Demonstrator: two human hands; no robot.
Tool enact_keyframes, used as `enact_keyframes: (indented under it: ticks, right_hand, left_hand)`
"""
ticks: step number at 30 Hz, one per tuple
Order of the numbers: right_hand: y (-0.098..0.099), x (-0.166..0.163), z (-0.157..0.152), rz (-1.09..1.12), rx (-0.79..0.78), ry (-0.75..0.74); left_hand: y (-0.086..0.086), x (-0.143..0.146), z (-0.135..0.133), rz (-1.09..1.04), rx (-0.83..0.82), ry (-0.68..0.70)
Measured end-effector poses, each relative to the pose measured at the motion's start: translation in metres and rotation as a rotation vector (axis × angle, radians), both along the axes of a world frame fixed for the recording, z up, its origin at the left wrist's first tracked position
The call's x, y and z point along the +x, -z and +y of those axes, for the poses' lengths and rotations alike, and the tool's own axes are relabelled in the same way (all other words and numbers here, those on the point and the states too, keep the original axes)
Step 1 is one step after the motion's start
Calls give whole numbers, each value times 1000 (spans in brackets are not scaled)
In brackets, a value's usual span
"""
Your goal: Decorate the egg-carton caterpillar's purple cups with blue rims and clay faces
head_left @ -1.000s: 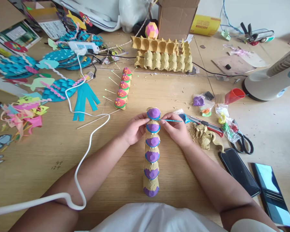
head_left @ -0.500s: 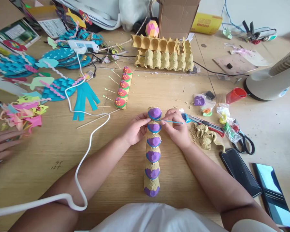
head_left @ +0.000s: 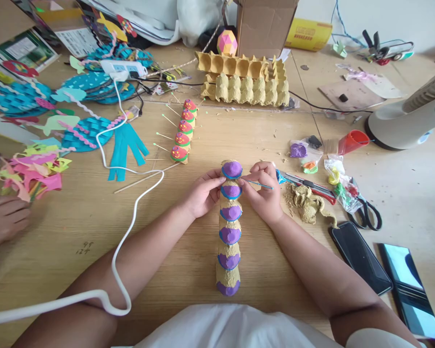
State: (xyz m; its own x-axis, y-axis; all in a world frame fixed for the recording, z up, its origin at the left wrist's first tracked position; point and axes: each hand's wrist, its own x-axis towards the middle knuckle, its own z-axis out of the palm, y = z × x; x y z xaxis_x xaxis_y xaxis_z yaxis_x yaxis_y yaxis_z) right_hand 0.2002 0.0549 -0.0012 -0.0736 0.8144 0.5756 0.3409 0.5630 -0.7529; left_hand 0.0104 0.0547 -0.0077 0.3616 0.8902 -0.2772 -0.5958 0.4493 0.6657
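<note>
A strip of egg carton (head_left: 231, 249) lies lengthwise in front of me, its several bumps capped with purple clay. Thin blue edging runs along the lower rim of most caps; the nearest cap shows none. My left hand (head_left: 206, 194) grips the strip's far end from the left, thumb between the first two bumps. On the other side, my right hand (head_left: 266, 195) pinches a thin blue clay strand (head_left: 263, 185). One end of that strand meets the carton just under the farthest cap, and the other sticks out rightward past the fingers.
A finished-looking red and green carton caterpillar (head_left: 182, 139) lies beyond. A white cable (head_left: 136, 212) crosses the left side. Another person's hand (head_left: 5, 220) rests by paper scraps (head_left: 39, 169). Rightward are a utility knife (head_left: 306, 182), scissors (head_left: 369, 215) and phones (head_left: 360, 256).
My right hand has shifted slightly left along the strand, whose free end now sits a little lower. The other person's hand has drawn in toward the left edge. My left hand stays put.
</note>
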Motion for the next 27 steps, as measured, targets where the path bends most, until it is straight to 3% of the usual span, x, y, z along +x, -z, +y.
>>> enact_keyframes:
  ticks: [6,13,27]
  right_hand:
    - [1,-2,-1,-10,-22,50]
    - [-1,2,-1,15,-45,-71]
    - [4,1,4,110,-123,-63]
  left_hand:
    - [0,0,0,15,-12,-4]
    - [0,0,1,13,-23,-40]
    - [-3,1,-1,-29,-20,-24]
